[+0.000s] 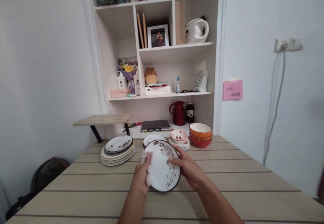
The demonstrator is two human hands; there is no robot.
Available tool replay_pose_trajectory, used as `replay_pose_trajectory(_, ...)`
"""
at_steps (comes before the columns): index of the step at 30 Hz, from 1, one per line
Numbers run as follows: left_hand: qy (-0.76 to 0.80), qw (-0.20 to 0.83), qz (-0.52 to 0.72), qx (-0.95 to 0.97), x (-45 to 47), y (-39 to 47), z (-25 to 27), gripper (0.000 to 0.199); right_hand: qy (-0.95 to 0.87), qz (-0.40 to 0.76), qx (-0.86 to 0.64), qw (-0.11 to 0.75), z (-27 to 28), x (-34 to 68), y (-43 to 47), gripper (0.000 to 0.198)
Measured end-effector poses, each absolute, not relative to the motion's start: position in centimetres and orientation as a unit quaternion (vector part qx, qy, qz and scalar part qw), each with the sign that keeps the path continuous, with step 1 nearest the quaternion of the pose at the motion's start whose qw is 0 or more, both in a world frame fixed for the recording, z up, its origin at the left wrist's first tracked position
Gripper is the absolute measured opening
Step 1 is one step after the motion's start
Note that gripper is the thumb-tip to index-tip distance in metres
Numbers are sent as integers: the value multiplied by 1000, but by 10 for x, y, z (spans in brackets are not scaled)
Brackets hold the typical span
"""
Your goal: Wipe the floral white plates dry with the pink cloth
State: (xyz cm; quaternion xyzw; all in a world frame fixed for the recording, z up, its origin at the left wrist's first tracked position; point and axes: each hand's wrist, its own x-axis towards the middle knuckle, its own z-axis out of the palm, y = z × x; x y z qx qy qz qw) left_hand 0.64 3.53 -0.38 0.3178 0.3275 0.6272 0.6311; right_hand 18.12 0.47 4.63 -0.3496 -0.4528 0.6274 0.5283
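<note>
A white plate (158, 165) with a dark rim and brown floral pattern is held tilted up above the table. My left hand (141, 176) grips its left edge through a pale pink cloth (149, 175), thumb on the front. On the right edge, my right hand (187, 166) is closed, with the thumb on the plate's face and the fingers partly hidden behind it. Just behind the held plate lies another patterned plate (154, 137), partly covered from view.
At left is a stack of plates (117, 153) beside a small raised shelf (103, 118). Behind my right hand are a stack of small square dishes (179, 135) and stacked orange and red bowls (200, 134). A red jug (178, 113) and a folder (155, 125) stand farther back.
</note>
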Motion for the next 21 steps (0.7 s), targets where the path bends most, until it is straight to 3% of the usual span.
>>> replay_pose_trajectory(14, 339, 614, 586, 405, 11, 21, 6, 50, -477, 610, -375, 510, 49, 192, 3, 46)
replay_pose_trajectory(21, 346, 608, 608, 375, 20, 19, 8, 55, -440, 520, -390, 619, 41, 183, 13, 37)
